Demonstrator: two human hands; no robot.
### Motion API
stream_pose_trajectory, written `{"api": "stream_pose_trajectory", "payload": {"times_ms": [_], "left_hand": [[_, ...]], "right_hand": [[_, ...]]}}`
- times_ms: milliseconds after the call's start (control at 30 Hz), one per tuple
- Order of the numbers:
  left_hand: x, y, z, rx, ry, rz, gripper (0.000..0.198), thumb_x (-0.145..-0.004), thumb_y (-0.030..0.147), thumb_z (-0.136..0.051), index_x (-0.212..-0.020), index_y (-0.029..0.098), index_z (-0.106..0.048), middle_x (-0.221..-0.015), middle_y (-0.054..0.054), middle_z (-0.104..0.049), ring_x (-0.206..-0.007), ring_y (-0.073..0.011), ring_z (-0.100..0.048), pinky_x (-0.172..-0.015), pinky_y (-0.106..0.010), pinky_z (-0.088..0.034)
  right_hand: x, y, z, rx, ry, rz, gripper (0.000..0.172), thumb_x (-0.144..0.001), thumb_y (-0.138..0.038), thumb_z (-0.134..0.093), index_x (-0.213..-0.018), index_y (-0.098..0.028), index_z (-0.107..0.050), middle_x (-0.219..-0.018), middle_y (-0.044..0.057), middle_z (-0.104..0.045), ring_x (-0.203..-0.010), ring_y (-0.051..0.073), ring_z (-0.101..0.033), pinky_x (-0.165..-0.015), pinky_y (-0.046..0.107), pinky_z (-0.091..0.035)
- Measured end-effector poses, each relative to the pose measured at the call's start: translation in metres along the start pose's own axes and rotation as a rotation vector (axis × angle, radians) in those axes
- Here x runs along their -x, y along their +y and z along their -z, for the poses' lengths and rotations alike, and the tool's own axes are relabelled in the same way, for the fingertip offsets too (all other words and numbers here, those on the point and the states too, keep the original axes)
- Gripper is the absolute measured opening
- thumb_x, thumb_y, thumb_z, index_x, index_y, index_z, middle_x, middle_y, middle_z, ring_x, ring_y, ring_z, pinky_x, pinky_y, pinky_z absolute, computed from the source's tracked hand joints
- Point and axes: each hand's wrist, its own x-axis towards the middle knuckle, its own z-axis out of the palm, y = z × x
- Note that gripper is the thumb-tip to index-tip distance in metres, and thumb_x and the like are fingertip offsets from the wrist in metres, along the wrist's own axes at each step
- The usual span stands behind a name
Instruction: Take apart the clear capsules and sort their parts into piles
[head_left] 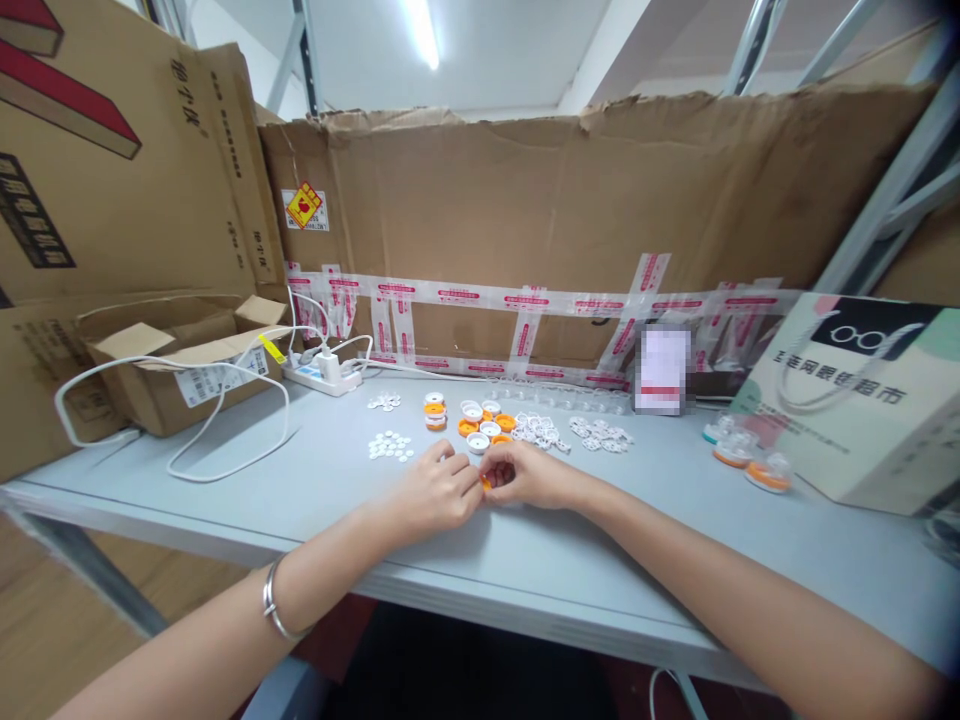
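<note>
My left hand (448, 488) and my right hand (529, 474) meet above the grey table near its front. Between their fingertips shows a small orange piece (486, 483), mostly covered by the fingers; both hands are closed around it. Just beyond them lies a group of orange and white round caps (477, 441). A short stack of orange and white caps (435, 411) stands left of that group. Small white discs (390, 445) are scattered on the left, with more white discs (384, 401) behind. White ring-like parts (538, 432) and another pile of white parts (601, 435) lie to the right.
A row of clear plastic parts (559, 397) runs along the back. Assembled pieces with orange bases (768, 474) stand by a paper bag (847, 400) at right. An open carton (187, 350), power strip (322, 372) and white cable (202, 478) occupy the left. A large cardboard box (480, 200) walls the back.
</note>
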Motion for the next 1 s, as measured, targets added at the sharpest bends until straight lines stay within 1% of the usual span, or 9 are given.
{"api": "stream_pose_trajectory", "payload": {"times_ms": [133, 300, 400, 567, 700, 800, 900, 967, 1000], "left_hand": [[-0.002, 0.0, 0.001, -0.011, 0.019, -0.015, 0.026, -0.086, 0.004, -0.037, -0.066, 0.012, -0.053, -0.067, -0.004, -0.055, -0.063, -0.0134, -0.047, -0.059, -0.032, -0.025], [-0.003, -0.003, 0.004, -0.02, 0.017, -0.039, 0.021, -0.085, 0.005, -0.041, -0.068, 0.012, -0.053, -0.068, -0.003, -0.056, -0.064, -0.0141, -0.048, -0.059, -0.032, -0.026], [-0.002, -0.005, 0.001, -0.002, 0.01, -0.021, 0.02, -0.084, 0.006, -0.042, -0.069, 0.013, -0.052, -0.067, -0.002, -0.056, -0.064, -0.0143, -0.049, -0.06, -0.032, -0.026], [0.0, -0.004, -0.009, 0.132, 0.004, 0.129, 0.024, -0.087, 0.015, -0.041, -0.066, 0.014, -0.052, -0.063, -0.001, -0.056, -0.062, -0.0126, -0.05, -0.06, -0.03, -0.026], [-0.001, -0.008, -0.006, 0.205, -0.034, 0.261, 0.02, -0.085, 0.02, -0.045, -0.069, 0.015, -0.056, -0.065, -0.002, -0.06, -0.063, -0.0133, -0.054, -0.059, -0.029, -0.029], [0.01, -0.026, 0.003, 0.248, -0.027, 0.409, 0.014, -0.082, 0.018, -0.046, -0.076, 0.017, -0.059, -0.073, -0.002, -0.064, -0.072, -0.0142, -0.058, -0.065, -0.027, -0.034], [0.035, -0.058, 0.011, 0.268, -0.016, 0.622, 0.015, -0.079, 0.018, -0.046, -0.078, 0.019, -0.06, -0.079, -0.001, -0.066, -0.074, -0.0141, -0.059, -0.069, -0.025, -0.038], [0.054, -0.083, 0.013, 0.25, -0.067, 0.738, 0.015, -0.077, 0.02, -0.046, -0.077, 0.02, -0.061, -0.079, -0.001, -0.066, -0.074, -0.0147, -0.059, -0.069, -0.024, -0.039], [0.064, -0.094, 0.012, 0.223, -0.119, 0.778, 0.016, -0.077, 0.022, -0.045, -0.076, 0.02, -0.061, -0.078, -0.001, -0.066, -0.074, -0.0155, -0.059, -0.069, -0.025, -0.039]], "right_hand": [[0.001, -0.002, 0.0, 0.007, 0.004, 0.002, 0.016, -0.061, -0.026, -0.064, -0.07, -0.014, -0.058, -0.059, -0.004, -0.047, -0.056, 0.009, -0.042, -0.051, 0.021, -0.034], [0.001, -0.001, -0.001, 0.012, 0.01, 0.004, 0.015, -0.06, -0.025, -0.063, -0.07, -0.014, -0.057, -0.059, -0.004, -0.047, -0.055, 0.008, -0.041, -0.05, 0.021, -0.032], [0.001, -0.002, -0.002, -0.003, 0.015, 0.007, 0.016, -0.06, -0.025, -0.064, -0.069, -0.014, -0.057, -0.058, -0.004, -0.047, -0.055, 0.008, -0.041, -0.05, 0.021, -0.032], [0.001, -0.002, -0.003, 0.02, 0.031, 0.023, 0.017, -0.059, -0.026, -0.066, -0.069, -0.015, -0.058, -0.058, -0.004, -0.048, -0.055, 0.008, -0.042, -0.049, 0.02, -0.033], [0.002, -0.004, -0.004, 0.032, 0.029, 0.014, 0.018, -0.061, -0.026, -0.066, -0.076, -0.016, -0.063, -0.058, -0.004, -0.049, -0.055, 0.009, -0.043, -0.05, 0.02, -0.034], [0.002, -0.008, 0.0, 0.026, 0.058, -0.029, 0.028, -0.06, -0.033, -0.069, -0.083, -0.016, -0.065, -0.062, -0.002, -0.052, -0.057, 0.009, -0.045, -0.052, 0.021, -0.036], [-0.002, -0.012, 0.01, 0.026, 0.161, -0.05, 0.034, -0.062, -0.04, -0.068, -0.087, -0.017, -0.065, -0.073, 0.001, -0.058, -0.063, 0.01, -0.049, -0.057, 0.022, -0.038], [-0.009, -0.016, 0.019, 0.04, 0.223, -0.067, 0.034, -0.064, -0.04, -0.066, -0.09, -0.018, -0.065, -0.083, 0.003, -0.061, -0.066, 0.011, -0.052, -0.06, 0.023, -0.04], [-0.014, -0.019, 0.023, 0.053, 0.241, -0.07, 0.034, -0.065, -0.039, -0.065, -0.092, -0.018, -0.065, -0.086, 0.003, -0.062, -0.068, 0.012, -0.053, -0.061, 0.023, -0.041]]}}
